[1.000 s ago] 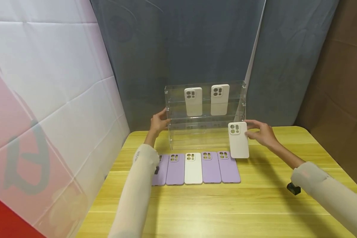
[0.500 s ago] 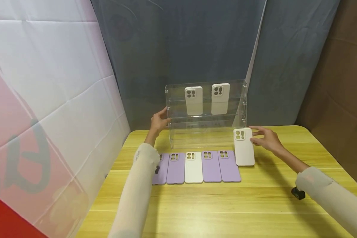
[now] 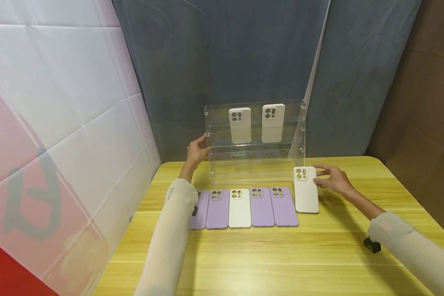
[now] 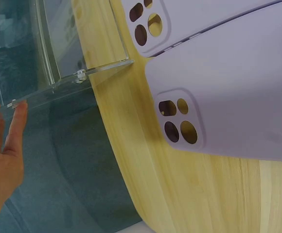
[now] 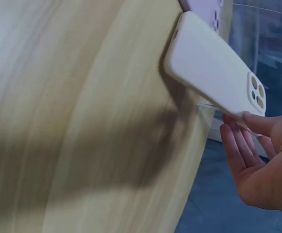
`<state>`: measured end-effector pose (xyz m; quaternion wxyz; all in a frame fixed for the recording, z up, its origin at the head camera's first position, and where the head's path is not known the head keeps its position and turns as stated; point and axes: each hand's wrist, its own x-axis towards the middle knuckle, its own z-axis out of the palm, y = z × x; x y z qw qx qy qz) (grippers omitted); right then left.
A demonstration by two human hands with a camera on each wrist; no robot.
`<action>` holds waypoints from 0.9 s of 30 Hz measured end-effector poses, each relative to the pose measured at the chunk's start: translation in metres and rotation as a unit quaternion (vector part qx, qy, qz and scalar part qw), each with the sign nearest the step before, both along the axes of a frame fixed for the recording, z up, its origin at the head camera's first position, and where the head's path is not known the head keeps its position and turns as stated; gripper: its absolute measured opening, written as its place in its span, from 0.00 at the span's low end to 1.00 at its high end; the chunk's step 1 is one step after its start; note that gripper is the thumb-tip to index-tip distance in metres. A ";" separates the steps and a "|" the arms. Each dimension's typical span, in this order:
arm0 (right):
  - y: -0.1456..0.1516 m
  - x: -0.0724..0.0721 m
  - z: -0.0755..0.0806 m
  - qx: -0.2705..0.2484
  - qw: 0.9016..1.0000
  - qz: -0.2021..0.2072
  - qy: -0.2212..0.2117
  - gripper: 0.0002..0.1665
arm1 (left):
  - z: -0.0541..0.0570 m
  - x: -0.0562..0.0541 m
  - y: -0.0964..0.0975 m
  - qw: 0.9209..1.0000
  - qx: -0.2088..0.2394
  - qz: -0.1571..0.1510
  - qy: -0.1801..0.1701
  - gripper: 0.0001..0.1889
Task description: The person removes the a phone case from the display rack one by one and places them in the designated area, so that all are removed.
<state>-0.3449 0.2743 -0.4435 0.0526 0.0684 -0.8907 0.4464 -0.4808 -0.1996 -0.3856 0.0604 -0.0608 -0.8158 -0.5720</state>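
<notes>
My right hand (image 3: pixel 333 179) pinches a white phone case (image 3: pixel 306 191) by its right edge, thumb in front and fingers behind. The case leans, its lower end close over the table at the right end of a row of cases. In the right wrist view, the thumb sits near the camera cutouts of the white case (image 5: pixel 214 63). My left hand (image 3: pixel 197 153) grips the left side panel of a clear acrylic display stand (image 3: pixel 255 168). The left wrist view has fingertips (image 4: pixel 19 109) on the edge of that panel. Two white cases (image 3: pixel 241 127) (image 3: pixel 273 125) stand on an upper tier.
Below the stand lies a row of phone cases: a white case (image 3: pixel 239 209) in the middle, purple cases (image 3: pixel 218 211) (image 3: pixel 285 209) on either side. My left sleeve partly covers the leftmost purple case (image 3: pixel 200 218). A grey curtain (image 3: pixel 244 53) hangs behind the wooden table (image 3: pixel 262 263).
My right hand has brought the white case down and slightly right, away from the stand, towards the tabletop beside the row. My left hand has stayed on the stand.
</notes>
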 end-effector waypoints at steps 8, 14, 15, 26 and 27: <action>0.002 -0.001 -0.019 0.012 1.000 0.003 -0.005 0.34 | -0.001 -0.001 -0.001 1.000 -0.005 -0.001 -0.002 0.36; 0.002 0.000 -0.026 0.004 1.000 0.006 -0.005 0.33 | -0.002 -0.002 -0.001 1.000 -0.001 0.002 -0.002 0.36; 0.001 0.001 -0.027 0.004 1.000 0.006 -0.005 0.33 | -0.003 -0.002 -0.001 1.000 0.000 0.002 -0.002 0.36; 0.000 0.008 -0.037 0.020 1.000 0.015 -0.002 0.28 | -0.002 -0.002 0.001 1.000 0.008 0.005 0.000 0.36; 0.000 0.008 -0.037 0.020 1.000 0.017 -0.004 0.28 | -0.002 -0.002 0.001 1.000 0.009 0.005 0.000 0.36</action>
